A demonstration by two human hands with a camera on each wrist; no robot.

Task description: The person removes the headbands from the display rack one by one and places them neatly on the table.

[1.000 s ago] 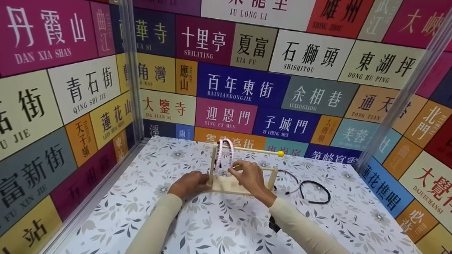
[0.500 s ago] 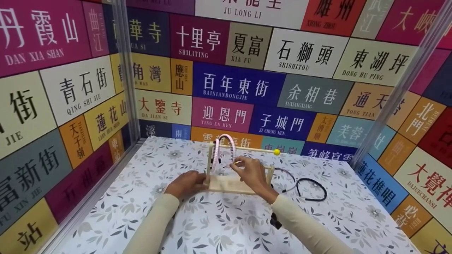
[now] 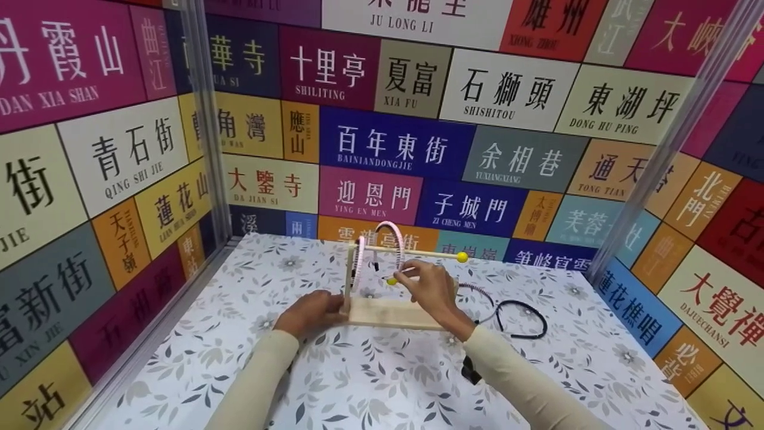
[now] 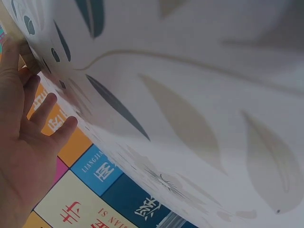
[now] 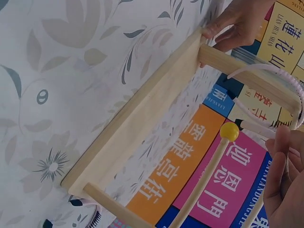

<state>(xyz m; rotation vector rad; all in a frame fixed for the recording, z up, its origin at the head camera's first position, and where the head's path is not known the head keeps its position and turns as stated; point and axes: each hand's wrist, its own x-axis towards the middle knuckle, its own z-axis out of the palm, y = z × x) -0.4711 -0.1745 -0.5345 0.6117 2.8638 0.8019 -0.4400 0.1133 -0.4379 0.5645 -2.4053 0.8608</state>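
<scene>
My left hand (image 3: 310, 313) grips the left end of a wooden rack (image 3: 388, 313), with thumb and index finger at the wood in the left wrist view and the other fingers spread. Two pink headbands hang about the upper rod. One headband (image 3: 359, 257) stays close by the left post; the other headband (image 3: 399, 242) stands farther right. My right hand (image 3: 430, 292) pinches this second headband low on its right side. Just beside the fingertips is the yellow ball (image 5: 229, 132) ending the lower rod. The right hand hides much of this rod and the right post.
A dark-and-pink headband (image 3: 480, 289) and a black headband (image 3: 545, 322) lie on the flowered tablecloth to the right of the rack. Another yellow ball (image 3: 462, 257) caps the upper rod. Printed wall panels stand close behind the table.
The two pink headbands, close together before, have come apart as my right hand draws one to the right. The lower rod's yellow ball now shows. My left hand stays on the rack.
</scene>
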